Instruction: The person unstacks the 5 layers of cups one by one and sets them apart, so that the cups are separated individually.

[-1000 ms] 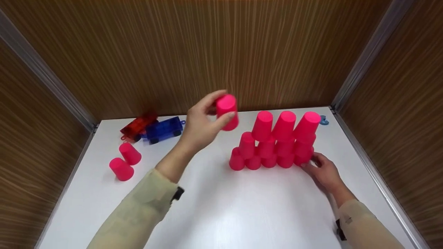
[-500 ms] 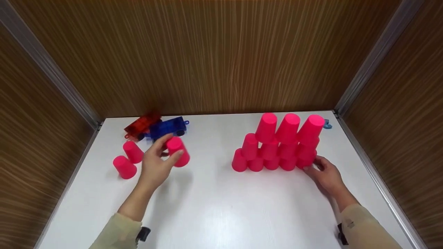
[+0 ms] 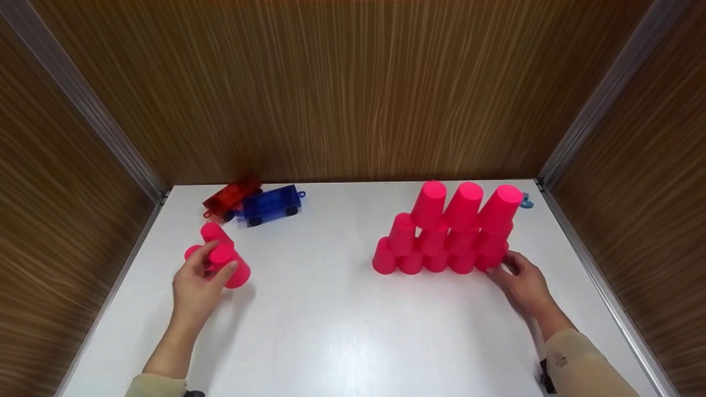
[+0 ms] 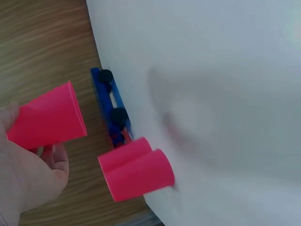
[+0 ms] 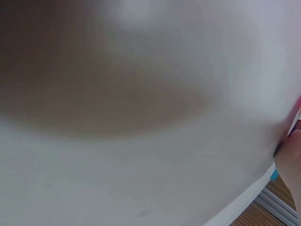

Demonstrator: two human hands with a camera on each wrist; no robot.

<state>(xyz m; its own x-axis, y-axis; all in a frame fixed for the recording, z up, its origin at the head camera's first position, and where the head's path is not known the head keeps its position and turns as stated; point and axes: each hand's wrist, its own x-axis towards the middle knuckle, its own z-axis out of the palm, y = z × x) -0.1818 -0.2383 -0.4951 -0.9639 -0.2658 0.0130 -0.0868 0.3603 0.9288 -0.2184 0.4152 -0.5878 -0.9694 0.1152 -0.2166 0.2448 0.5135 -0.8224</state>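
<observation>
My left hand point(image 3: 196, 289) holds a pink cup point(image 4: 49, 117) upside down and raised off the white table. Two more upside-down pink cups, one farther back point(image 3: 214, 231) and one partly hidden behind the hand point(image 3: 192, 251), stand close by; in the left wrist view they appear side by side. On the right rises a three-tier stack of pink cups point(image 3: 433, 204), with three along its top and a gap at its upper left. My right hand point(image 3: 527, 284) grips the bottom right cup point(image 3: 488, 263) of that stack, thumb in front; its other fingers are largely hidden.
A blue toy wagon point(image 3: 271, 204) and a red toy wagon point(image 3: 229, 199) lie at the back left of the table point(image 3: 331, 331). A small light-blue piece point(image 3: 527, 202) sits behind the stack. Wood-grain walls point(image 3: 353, 94) enclose the back and both sides.
My left hand has carried its pink cup leftward and toward me, away from the stack to beside the two standing cups. My right hand keeps its place at the stack's base.
</observation>
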